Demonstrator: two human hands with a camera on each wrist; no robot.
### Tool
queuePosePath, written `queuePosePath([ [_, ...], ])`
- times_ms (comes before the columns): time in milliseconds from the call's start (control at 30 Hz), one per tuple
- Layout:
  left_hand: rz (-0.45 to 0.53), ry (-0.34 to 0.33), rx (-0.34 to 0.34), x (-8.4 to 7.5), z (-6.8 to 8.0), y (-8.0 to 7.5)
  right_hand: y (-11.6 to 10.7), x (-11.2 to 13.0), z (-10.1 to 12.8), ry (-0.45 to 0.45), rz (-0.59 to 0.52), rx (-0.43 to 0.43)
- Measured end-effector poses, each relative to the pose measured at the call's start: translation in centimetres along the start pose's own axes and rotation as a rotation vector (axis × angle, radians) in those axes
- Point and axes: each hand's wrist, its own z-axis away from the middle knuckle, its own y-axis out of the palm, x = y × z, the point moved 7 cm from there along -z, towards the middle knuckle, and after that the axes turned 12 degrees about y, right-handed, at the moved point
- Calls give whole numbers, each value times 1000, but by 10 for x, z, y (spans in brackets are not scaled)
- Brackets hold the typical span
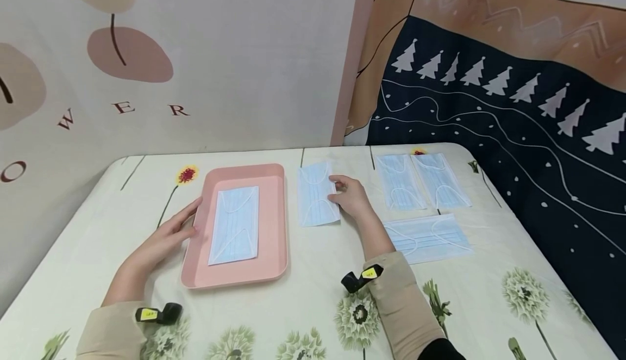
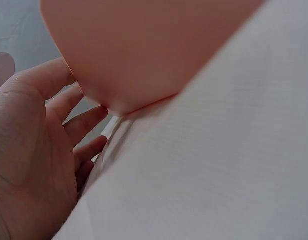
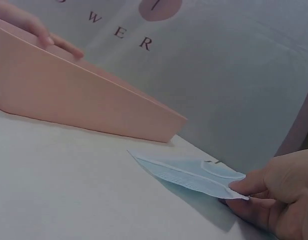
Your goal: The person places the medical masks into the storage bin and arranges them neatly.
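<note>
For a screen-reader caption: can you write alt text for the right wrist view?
A right hand pinches the edge of a light blue face mask, lifting it slightly off the table. Behind it sits a pink tray, with fingers of the left hand on its far rim.

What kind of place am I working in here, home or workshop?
Probably a home-style staged room: a table under a flower-print cloth, printed fabric hangings as backdrop, and only a pink tray and loose face masks laid out. No tools or machinery show.
</note>
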Motion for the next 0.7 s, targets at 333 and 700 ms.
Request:
queuePosePath([
  [333, -3, 2, 0, 0, 0, 1, 2, 3, 4, 16, -54, 30],
  [700, -9, -11, -3, 0, 1, 1, 1, 8, 6, 19, -185, 27],
])
